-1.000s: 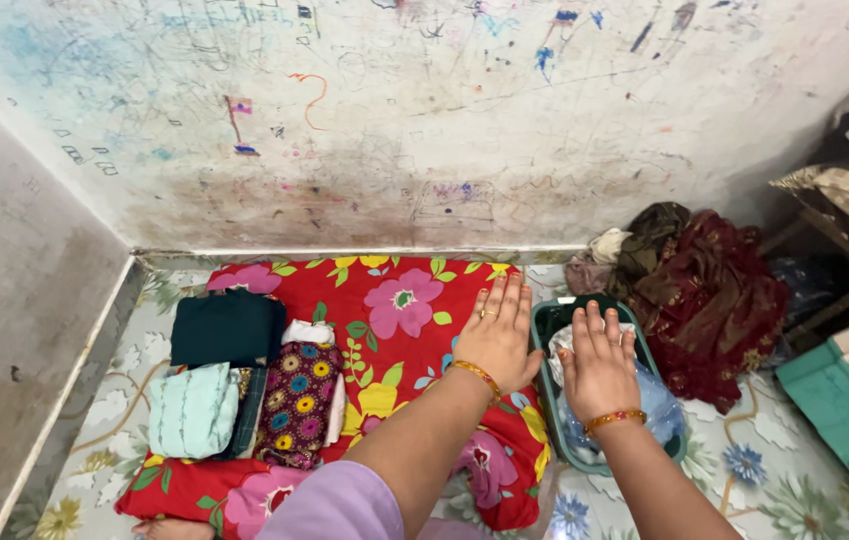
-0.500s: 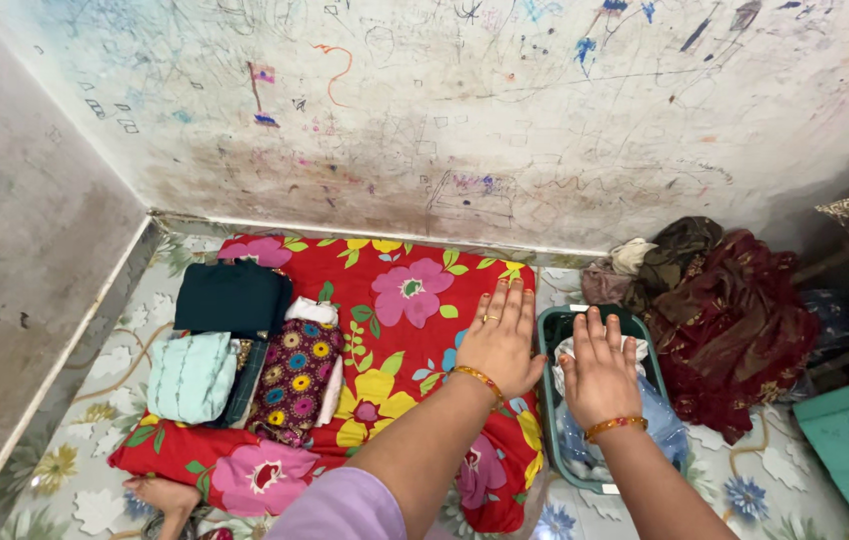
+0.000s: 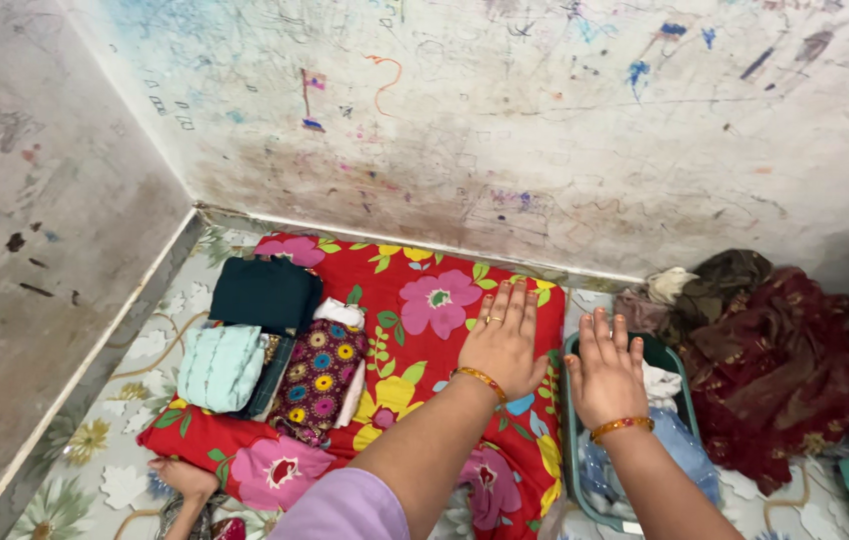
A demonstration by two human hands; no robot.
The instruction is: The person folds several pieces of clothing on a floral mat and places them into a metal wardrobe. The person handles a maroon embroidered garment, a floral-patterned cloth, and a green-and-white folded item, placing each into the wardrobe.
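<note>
My left hand (image 3: 503, 343) is held flat, fingers together, over the right part of a red floral cloth (image 3: 415, 310) spread on the floor. It wears a ring and an orange bangle. My right hand (image 3: 606, 376), flat as well, hovers over a green plastic basket (image 3: 570, 400) that holds white and pale blue clothes (image 3: 680, 455). Neither hand grips anything. Folded clothes lie on the cloth's left side: a dark green piece (image 3: 265, 293), a mint striped one (image 3: 221, 366) and a purple patterned one (image 3: 320, 380).
A heap of maroon and brown clothes (image 3: 780, 350) lies right of the basket by the scribbled wall (image 3: 505, 120). Another wall closes the left side. A foot (image 3: 185, 478) shows at the cloth's lower left corner. The floor has floral tiles (image 3: 125, 480).
The view has swung left and tilted, so everything sits further right and lower. Both hands keep their flat pose over cloth and basket. A foot has come into sight.
</note>
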